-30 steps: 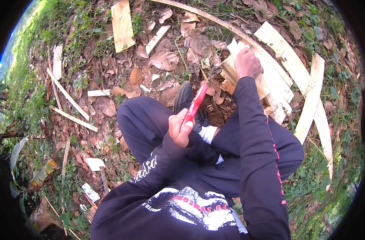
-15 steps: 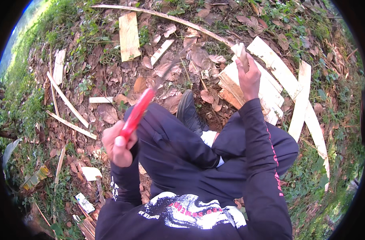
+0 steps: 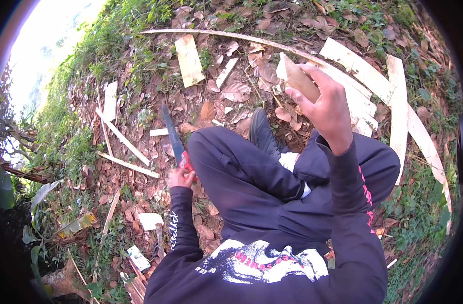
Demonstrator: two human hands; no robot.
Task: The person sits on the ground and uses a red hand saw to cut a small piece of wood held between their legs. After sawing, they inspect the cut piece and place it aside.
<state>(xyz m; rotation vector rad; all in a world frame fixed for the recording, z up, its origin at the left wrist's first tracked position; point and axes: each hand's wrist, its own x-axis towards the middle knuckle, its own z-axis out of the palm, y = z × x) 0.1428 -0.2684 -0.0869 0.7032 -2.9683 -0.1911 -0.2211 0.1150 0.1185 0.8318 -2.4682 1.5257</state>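
Low beside my left knee, my left hand (image 3: 181, 178) is closed around the red handle of a handsaw (image 3: 171, 126). The saw's dark blade points away from me, over the leaf litter. My right hand (image 3: 330, 104) is raised in front of me and grips a short, pale wooden block (image 3: 298, 81) between thumb and fingers. One cut end of the block faces up and to the left. Behind and below that hand lies a pile of pale boards (image 3: 361, 104), partly covered by the hand and the block.
Long boards (image 3: 398, 111) cross at the right, and a thin curved strip (image 3: 231, 34) arches across the far side. A short plank (image 3: 189, 61) and several narrow strips (image 3: 122, 137) lie on leaves at left. My crossed legs (image 3: 241, 167) and dark shoe (image 3: 264, 131) occupy the middle.
The handsaw has dropped from a raised position to beside my left knee. My right hand has lifted the wooden block up, closer to me, and tilted it.
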